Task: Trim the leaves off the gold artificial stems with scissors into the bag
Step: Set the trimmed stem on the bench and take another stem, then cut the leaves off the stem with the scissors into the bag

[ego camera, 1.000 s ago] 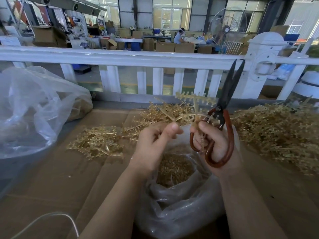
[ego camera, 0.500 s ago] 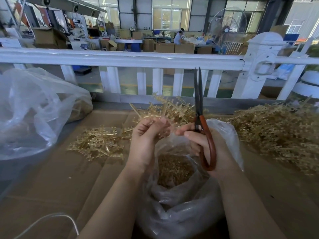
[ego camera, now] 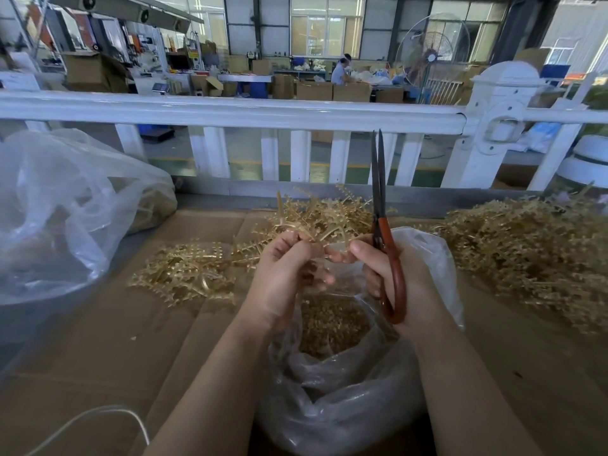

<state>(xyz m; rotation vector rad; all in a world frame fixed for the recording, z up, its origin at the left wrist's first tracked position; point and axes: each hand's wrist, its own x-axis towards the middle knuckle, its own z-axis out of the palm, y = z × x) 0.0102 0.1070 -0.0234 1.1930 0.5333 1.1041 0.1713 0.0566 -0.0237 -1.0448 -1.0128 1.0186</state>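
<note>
Our left hand [ego camera: 283, 274] pinches a gold plastic leafy stem [ego camera: 316, 225] above the clear plastic bag [ego camera: 345, 390]; our right hand [ego camera: 391, 274] grips the red-handled scissors [ego camera: 383, 232], blades together, pointing up, just right of the stem.

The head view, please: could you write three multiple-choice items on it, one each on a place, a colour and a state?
1. Where is the open bag of trimmings?
A. Below both hands
B. On the white railing
C. Far left

2. What colour are the scissors' handles?
A. Blue
B. Reddish-brown
C. White

3. How do the scissor blades stand?
A. Spread wide
B. Closed, pointing up
C. Inside the bag

Answers:
1 A: the left hand and right hand are above its mouth.
2 B: the loop in the right hand is reddish-brown.
3 B: the dark blades lie together against the railing, while the left hand pinches a gold stem.
</note>
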